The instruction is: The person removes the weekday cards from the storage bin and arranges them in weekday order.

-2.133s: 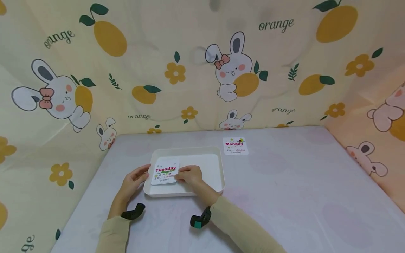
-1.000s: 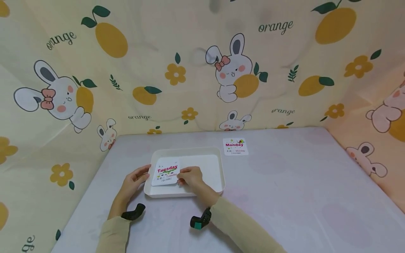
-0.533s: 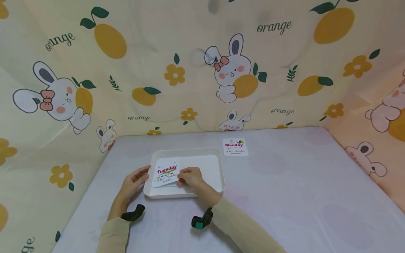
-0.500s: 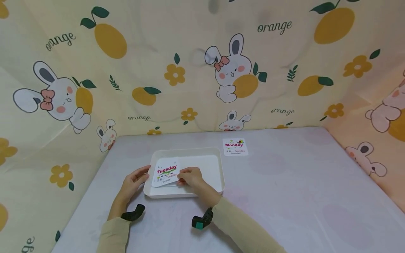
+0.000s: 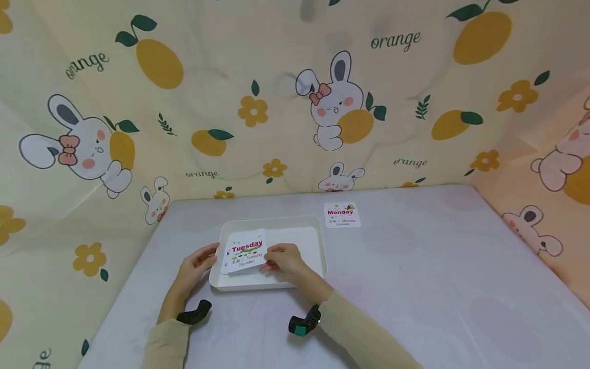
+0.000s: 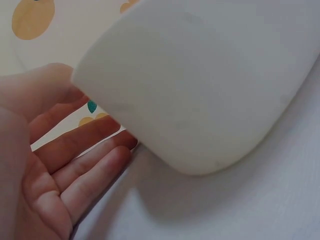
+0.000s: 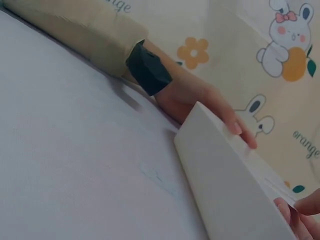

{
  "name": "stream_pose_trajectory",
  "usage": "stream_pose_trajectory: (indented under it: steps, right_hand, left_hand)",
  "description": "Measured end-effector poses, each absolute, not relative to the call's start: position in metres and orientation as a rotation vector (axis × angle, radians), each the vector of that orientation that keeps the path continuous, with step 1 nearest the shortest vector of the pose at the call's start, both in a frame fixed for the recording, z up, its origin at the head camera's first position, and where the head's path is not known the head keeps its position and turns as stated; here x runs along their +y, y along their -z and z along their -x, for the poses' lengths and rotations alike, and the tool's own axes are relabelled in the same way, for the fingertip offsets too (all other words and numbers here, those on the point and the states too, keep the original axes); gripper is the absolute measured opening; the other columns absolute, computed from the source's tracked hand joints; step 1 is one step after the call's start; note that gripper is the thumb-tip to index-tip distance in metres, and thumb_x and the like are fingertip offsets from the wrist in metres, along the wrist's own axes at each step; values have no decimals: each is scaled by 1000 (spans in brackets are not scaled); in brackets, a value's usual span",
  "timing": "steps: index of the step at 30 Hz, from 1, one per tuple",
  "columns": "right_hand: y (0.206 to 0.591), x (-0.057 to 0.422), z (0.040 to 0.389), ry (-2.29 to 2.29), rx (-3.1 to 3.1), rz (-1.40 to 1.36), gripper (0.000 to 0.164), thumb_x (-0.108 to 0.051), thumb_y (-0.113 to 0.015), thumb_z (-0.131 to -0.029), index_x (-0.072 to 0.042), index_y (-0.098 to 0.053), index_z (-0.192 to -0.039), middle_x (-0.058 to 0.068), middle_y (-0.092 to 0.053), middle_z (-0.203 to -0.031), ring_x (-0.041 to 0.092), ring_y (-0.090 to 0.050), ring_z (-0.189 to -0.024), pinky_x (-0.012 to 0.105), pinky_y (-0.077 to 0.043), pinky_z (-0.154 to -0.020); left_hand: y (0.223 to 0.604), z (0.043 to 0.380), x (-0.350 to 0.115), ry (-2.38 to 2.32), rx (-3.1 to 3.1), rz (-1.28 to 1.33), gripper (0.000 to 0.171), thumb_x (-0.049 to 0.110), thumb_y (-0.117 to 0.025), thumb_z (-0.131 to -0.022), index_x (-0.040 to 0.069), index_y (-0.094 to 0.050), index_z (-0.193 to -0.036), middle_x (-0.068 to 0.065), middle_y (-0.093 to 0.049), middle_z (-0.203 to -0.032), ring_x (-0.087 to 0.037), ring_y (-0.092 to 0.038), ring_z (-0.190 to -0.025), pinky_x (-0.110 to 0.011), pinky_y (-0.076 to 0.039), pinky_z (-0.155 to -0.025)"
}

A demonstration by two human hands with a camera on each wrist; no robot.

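In the head view, my right hand (image 5: 287,260) pinches the lower right of a white "Tuesday" card (image 5: 247,250) between thumb and fingers. That card is lifted at a tilt over other white cards (image 5: 226,268) in the left part of a shallow white tray (image 5: 301,241). A strip of the card beneath shows, with a bit of pink lettering at its left. My left hand (image 5: 193,269) rests its fingers against the tray's left side; in the left wrist view its fingers (image 6: 92,182) are extended loosely along the tray wall (image 6: 200,100).
A "Monday" card (image 5: 342,214) lies on the table behind the tray's right corner. The white-covered table (image 5: 415,266) extends to the right. A cream cloth (image 5: 276,61) with rabbits and oranges hangs at the back and sides. Dark wrist cameras (image 5: 305,320) sit on both wrists.
My right hand has raised the "Tuesday" card off the stack and shifted it slightly right, baring part of the card below. My left hand has stayed at the tray's left side.
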State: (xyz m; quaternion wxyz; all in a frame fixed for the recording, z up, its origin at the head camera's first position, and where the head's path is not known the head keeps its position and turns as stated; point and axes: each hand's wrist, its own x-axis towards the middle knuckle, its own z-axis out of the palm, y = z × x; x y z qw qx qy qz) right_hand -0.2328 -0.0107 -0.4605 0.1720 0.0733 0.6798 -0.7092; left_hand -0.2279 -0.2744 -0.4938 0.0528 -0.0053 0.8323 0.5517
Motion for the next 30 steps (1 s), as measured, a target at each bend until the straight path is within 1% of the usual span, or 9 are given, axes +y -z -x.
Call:
stream_pose_trajectory:
  steps: [3, 10, 15, 21, 24, 30]
  right_hand:
    - [457, -6, 231, 2004, 1950, -197, 24, 0, -63, -86, 9, -63, -108, 10, -69, -82, 8, -64, -57, 22, -59, -61]
    - [448, 6, 229, 2014, 1967, -161, 25, 0, -61, -87, 9, -62, -111, 10, -69, -86, 7, -63, -58, 21, -59, -62]
    - [445, 17, 229, 2035, 1992, -139, 26, 1, -60, -87, 10, -62, -111, 12, -71, -87, 7, -63, -58, 21, -59, -62]
    - [444, 29, 232, 2064, 2007, -134, 24, 3, -59, -86, 10, -64, -109, 14, -72, -87, 8, -63, -57, 22, -59, -62]
    - [442, 36, 233, 2077, 2012, -130, 24, 3, -59, -87, 11, -64, -109, 17, -72, -90, 8, -64, -58, 22, -59, -62]
    - [434, 51, 234, 2073, 2042, -150, 25, 1, -61, -88, 9, -64, -111, 21, -72, -96, 8, -65, -60, 22, -59, -64]
  left_hand:
    - [495, 227, -276, -1678, 2535, 8, 56, 37, -58, -95, 11, -46, -142, -12, -44, -151, 19, -49, -103, -2, -42, -91]
    - [496, 227, -277, -1683, 2537, -8, 56, 38, -59, -95, 11, -46, -142, -10, -45, -151, 22, -49, -102, -3, -43, -91]
    - [494, 227, -275, -1668, 2543, 15, 54, 37, -58, -95, 13, -47, -142, -9, -46, -151, 22, -49, -102, -4, -44, -93]
    - [496, 228, -273, -1678, 2538, 25, 51, 32, -58, -96, 12, -47, -142, -9, -46, -150, 20, -49, -102, -2, -42, -90]
    - [495, 228, -273, -1662, 2543, 26, 53, 35, -58, -96, 13, -46, -142, -9, -46, -151, 21, -49, -102, -3, -43, -91]
    - [494, 228, -275, -1654, 2541, 26, 55, 39, -58, -95, 14, -47, -142, -8, -46, -150, 21, -50, -103, -9, -46, -97]
